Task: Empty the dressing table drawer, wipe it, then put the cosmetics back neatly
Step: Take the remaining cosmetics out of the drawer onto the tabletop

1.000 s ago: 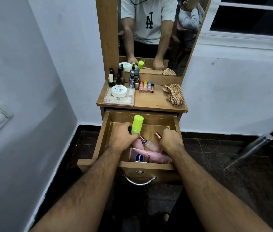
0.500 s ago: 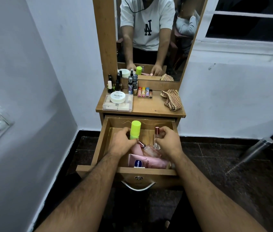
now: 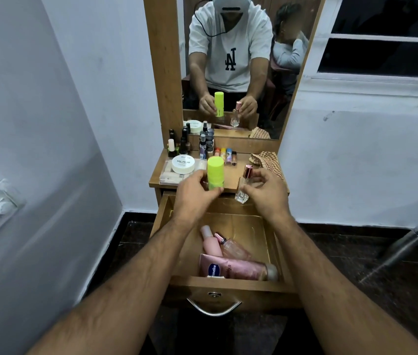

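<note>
Nearest the camera, an open dressing table drawer point(image 3: 228, 284) is seen with four pink cosmetics left at its front: a Vaseline tube point(image 3: 214, 268), a long pink bottle point(image 3: 250, 270) lying across it, a small pink bottle point(image 3: 211, 242) and a clear flask point(image 3: 233, 248), all on their sides and touching. These are judged light; the flask looks like glass and is best taken by its body, not its cap. Above the drawer's rear, a lime-green bottle point(image 3: 215, 174) is held upright in the left hand point(image 3: 196, 192), fingers and thumb curled round its lower half, the cap clear of them; it is judged light, stiff plastic, possibly slick. Beside it, a small clear perfume bottle point(image 3: 243, 189) with a rose cap is pinched at its sides by the right hand point(image 3: 266, 193); likely glass, it is judged fragile. Beyond, the tabletop point(image 3: 231, 181) carries a nail polish tub point(image 3: 183, 163), small bottles and a checked cloth point(image 3: 266, 160). The mirror point(image 3: 241, 60) reflects both bottles raised.
</note>
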`<state>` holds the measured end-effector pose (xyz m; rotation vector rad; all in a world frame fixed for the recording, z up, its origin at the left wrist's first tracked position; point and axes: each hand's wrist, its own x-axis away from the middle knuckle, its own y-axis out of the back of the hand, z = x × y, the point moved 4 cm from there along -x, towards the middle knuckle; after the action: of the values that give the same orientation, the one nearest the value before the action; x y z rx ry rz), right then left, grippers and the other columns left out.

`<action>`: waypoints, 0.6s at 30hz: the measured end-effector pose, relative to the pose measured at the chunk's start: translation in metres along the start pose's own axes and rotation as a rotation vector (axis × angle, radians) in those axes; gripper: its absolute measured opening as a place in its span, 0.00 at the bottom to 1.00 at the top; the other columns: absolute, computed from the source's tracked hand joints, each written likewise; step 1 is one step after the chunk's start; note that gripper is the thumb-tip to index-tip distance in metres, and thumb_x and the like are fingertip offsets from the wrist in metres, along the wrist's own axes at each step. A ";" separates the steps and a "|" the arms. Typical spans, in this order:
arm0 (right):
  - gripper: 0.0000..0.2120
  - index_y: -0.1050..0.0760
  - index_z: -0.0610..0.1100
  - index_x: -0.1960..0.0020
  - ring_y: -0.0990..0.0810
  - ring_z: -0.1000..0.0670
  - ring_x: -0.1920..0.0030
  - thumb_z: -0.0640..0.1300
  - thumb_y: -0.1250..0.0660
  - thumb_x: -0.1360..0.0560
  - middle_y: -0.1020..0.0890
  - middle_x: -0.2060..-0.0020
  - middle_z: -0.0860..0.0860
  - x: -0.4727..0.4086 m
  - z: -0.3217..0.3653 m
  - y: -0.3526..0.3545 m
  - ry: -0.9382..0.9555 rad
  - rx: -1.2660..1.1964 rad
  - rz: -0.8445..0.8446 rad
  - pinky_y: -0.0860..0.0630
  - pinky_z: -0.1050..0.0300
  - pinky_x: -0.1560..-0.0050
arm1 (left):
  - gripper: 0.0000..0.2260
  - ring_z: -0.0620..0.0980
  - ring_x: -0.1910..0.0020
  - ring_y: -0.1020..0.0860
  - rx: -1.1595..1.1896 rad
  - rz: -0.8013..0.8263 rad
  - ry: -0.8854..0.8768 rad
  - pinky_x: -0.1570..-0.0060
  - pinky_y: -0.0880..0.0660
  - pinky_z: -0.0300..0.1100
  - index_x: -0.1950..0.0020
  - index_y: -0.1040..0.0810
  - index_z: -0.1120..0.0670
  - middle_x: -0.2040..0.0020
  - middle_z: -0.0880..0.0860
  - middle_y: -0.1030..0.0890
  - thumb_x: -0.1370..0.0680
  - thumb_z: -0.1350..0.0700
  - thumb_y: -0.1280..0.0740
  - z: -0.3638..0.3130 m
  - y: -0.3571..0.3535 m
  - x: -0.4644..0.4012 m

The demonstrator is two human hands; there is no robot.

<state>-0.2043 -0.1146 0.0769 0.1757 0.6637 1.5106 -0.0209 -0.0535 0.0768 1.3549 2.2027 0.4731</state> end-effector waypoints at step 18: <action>0.15 0.20 0.46 0.43 0.19 0.53 0.52 0.40 0.24 0.29 0.16 0.52 0.53 -0.092 0.008 -0.038 0.001 0.097 0.103 0.20 0.52 0.47 | 0.06 0.57 0.47 0.20 -0.480 0.060 0.146 0.54 0.25 0.45 0.49 0.19 0.57 0.48 0.58 0.17 0.25 0.61 0.31 -0.021 -0.036 -0.096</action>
<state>-0.1610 -0.2031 0.0911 0.2865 0.7385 1.5783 -0.0227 -0.1561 0.0973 1.1518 1.9827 1.0740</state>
